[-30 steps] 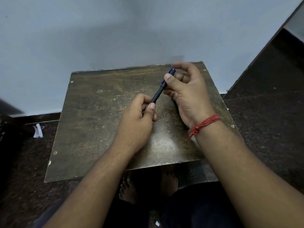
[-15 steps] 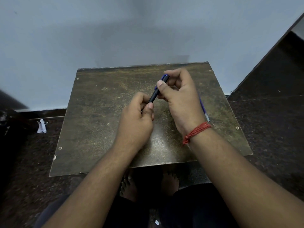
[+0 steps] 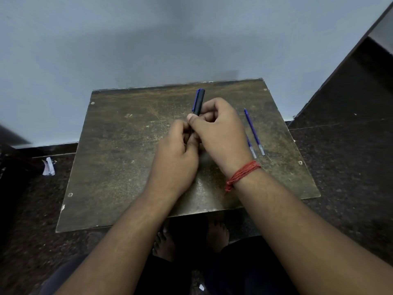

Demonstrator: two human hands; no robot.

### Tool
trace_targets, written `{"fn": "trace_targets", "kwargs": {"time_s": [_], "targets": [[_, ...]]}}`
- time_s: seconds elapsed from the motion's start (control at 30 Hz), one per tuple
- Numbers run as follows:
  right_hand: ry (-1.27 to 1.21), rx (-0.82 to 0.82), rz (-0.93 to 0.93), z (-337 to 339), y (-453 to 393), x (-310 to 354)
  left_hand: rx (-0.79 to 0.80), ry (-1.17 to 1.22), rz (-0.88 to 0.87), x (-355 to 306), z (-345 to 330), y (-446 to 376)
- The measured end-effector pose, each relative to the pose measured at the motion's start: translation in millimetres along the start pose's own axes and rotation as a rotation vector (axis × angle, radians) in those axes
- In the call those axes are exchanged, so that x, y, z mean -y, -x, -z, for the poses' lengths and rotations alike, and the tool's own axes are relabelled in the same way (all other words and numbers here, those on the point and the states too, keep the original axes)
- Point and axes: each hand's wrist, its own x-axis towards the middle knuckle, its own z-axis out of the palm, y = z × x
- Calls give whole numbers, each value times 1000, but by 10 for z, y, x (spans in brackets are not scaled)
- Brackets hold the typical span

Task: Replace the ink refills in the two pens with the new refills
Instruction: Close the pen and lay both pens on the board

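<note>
A black pen (image 3: 199,102) with a blue clip stands nearly upright above the middle of the worn brown table (image 3: 119,158). My right hand (image 3: 219,133) pinches its middle between thumb and curled fingers. My left hand (image 3: 176,154) grips the lower end, which is hidden inside the fist; the two hands touch. Two thin blue refills lie side by side on the table to the right of my right hand: one refill (image 3: 254,132) in full view, the other refill (image 3: 251,149) partly hidden behind my wrist. No second pen shows.
The small table stands against a pale wall (image 3: 148,39). Dark speckled floor (image 3: 350,167) surrounds it. A scrap of white paper (image 3: 49,167) lies on the floor at the left. My bare feet (image 3: 191,239) show under the table's near edge.
The pen has swung from slanted to nearly upright, its capped end now sticking above my right hand. Both hands closed in together. The two refills came into view at the right.
</note>
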Motion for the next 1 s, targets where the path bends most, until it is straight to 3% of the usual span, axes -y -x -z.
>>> {"fn": "trace_targets", "kwargs": {"time_s": [0.23, 0.37, 0.47, 0.7, 0.87, 1.0], "targets": [[513, 1, 75, 353, -182, -37, -50, -3, 17, 12, 49, -8], [889, 89, 107, 345, -141, -15, -112, -10, 25, 32, 86, -41], [1040, 91, 175, 288, -112, -19, -126, -14, 28, 32, 93, -42], [1090, 110, 214, 257, -106, -31, -117, -61, 10, 47, 158, -74], [1025, 15, 206, 488, -127, 97, -174, -148, -22, 52, 267, -123], [1071, 152, 85, 555, -73, 51, -181, -274, -64, 101, 318, -166]]}}
